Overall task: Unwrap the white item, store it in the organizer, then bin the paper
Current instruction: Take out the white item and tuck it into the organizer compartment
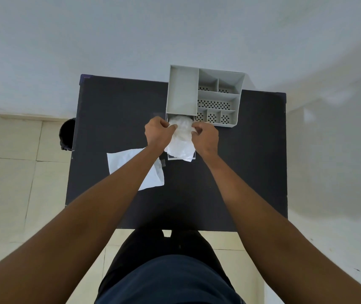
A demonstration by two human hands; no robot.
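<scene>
Unwrapping is under way: the left hand (157, 132) and right hand (205, 137) each pinch the paper (180, 148) around the white item (180, 125), grips clamped. Next, peeling it free should let the item go into the organizer (182, 91).

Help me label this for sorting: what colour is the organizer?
Light grey, with perforated compartment floors; the organizer shows clearly in the head view.

Bare forearms, seemingly dark trousers (166, 279).

No text, label, brand or number can be read on anything in view.
</scene>
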